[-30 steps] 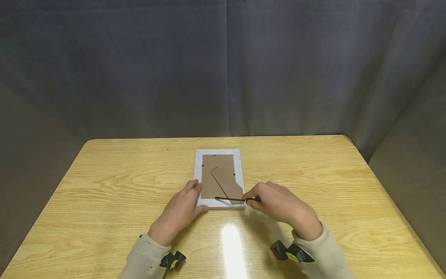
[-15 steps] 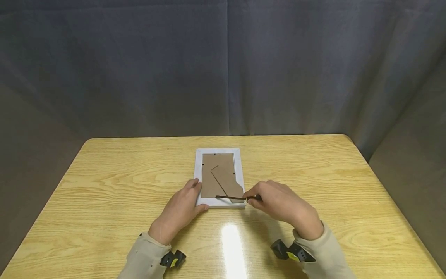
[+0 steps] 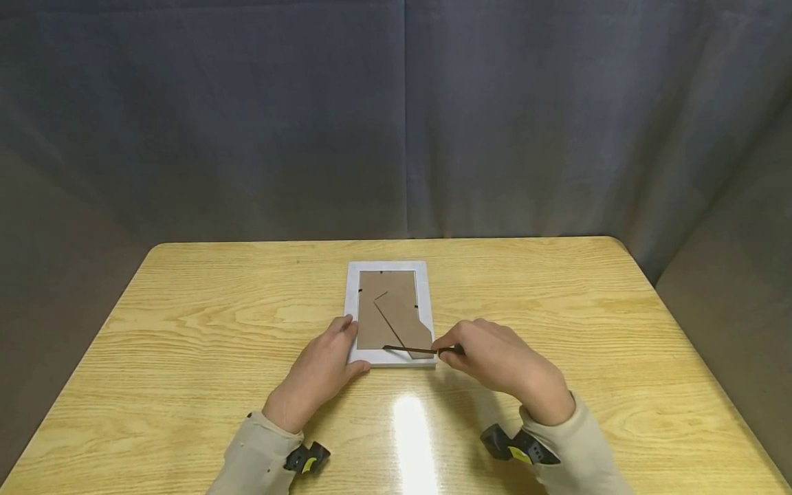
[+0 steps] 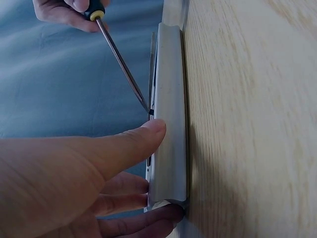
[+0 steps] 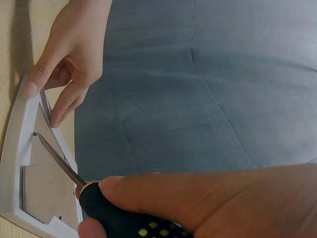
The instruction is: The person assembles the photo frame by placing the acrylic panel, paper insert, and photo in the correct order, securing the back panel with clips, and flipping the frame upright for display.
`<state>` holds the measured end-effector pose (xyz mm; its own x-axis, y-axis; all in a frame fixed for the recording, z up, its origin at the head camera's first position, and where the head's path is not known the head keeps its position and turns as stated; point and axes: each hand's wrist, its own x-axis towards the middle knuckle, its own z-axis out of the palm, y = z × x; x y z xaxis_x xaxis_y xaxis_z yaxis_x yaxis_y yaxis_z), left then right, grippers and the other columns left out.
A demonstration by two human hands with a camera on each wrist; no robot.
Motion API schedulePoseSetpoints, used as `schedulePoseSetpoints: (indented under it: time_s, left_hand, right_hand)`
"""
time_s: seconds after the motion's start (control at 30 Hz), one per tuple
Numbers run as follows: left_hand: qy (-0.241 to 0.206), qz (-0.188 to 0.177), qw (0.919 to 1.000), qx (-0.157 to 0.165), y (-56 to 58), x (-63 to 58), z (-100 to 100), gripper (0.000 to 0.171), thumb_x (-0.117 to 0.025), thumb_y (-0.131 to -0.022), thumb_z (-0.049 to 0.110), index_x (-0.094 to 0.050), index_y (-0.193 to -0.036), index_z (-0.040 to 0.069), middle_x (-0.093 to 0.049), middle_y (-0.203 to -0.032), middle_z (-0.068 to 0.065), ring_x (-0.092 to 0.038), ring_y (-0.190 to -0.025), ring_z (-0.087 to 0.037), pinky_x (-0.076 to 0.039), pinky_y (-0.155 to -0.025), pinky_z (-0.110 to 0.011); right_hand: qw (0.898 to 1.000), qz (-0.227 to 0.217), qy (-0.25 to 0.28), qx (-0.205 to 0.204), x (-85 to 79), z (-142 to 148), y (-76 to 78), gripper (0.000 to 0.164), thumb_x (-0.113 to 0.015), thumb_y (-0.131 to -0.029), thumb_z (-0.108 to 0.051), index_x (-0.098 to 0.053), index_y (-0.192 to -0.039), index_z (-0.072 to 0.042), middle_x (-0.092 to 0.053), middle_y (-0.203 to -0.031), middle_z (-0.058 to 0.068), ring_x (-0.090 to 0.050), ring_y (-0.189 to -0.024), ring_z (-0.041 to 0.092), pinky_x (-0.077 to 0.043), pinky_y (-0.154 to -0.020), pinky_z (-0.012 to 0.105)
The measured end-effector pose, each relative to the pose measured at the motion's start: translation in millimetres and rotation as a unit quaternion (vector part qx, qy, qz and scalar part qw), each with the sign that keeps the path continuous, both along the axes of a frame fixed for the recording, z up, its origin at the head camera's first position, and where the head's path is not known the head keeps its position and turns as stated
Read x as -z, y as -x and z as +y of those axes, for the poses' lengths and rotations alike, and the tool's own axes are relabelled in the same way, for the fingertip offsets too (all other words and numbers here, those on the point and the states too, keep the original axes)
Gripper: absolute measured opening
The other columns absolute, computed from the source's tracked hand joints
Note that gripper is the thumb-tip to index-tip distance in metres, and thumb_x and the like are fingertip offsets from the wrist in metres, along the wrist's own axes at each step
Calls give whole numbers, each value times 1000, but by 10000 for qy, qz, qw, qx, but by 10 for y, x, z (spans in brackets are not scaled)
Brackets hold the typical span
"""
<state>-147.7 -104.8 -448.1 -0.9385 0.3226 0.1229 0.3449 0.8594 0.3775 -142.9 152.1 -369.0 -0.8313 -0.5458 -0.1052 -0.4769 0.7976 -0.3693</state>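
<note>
A white picture frame (image 3: 423,292) lies back side up on the table, its brown backing board (image 3: 369,326) showing. Small dark tabs sit along the opening's edge, and a stand leg (image 3: 405,320) lies against the board. My left hand (image 3: 318,371) grips the frame's near left corner, thumb on the near edge and fingers along the left side. In my right hand (image 3: 501,357) is a screwdriver (image 3: 410,350), held by its dark handle (image 5: 111,213) with yellow spots. Its shaft slants across the near rim, and the tip meets a tab (image 5: 35,134) there.
The wooden table (image 3: 235,309) surrounds the frame on all sides. Behind it hangs a dark grey curtain (image 3: 278,137), which also closes off both sides. Black straps (image 3: 520,447) with yellow marks circle both wrists.
Both hands, the frame and the screwdriver stay nearly in place. The head view has tipped slightly, so frame and table appear a few pixels higher.
</note>
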Motion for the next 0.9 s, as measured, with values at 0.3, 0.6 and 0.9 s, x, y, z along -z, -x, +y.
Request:
schedulePoseSetpoints:
  time_s: [0.3,0.6,0.9]
  left_hand:
    - [35,1,10000,-14,-2,3,2,67,-74,-76,30,-54,-127,-8,-48,-135,-24,-54,-115,-37,-46,-94,-43]
    - [49,44,10000,-9,0,12,-1,67,-75,-76,30,-55,-127,-8,-48,-134,-24,-55,-114,-37,-47,-93,-43]
    - [47,54,10000,7,-7,3,4,66,-75,-76,30,-55,-126,-8,-49,-134,-24,-55,-115,-37,-47,-94,-42]
  right_hand:
    - [10000,13,-59,63,14,-17,8,23,-60,-89,-19,-74,-108,-19,-68,-89,-10,-40,-53,5,-35,-46,26]
    - [9997,-60,-98,200,3,-31,0,23,-60,-89,-19,-74,-107,-20,-63,-77,-12,-39,-52,6,-35,-46,27]
    - [9989,-142,-182,413,0,-36,-15,23,-60,-89,-21,-74,-108,-24,-63,-78,-11,-39,-51,7,-34,-45,28]
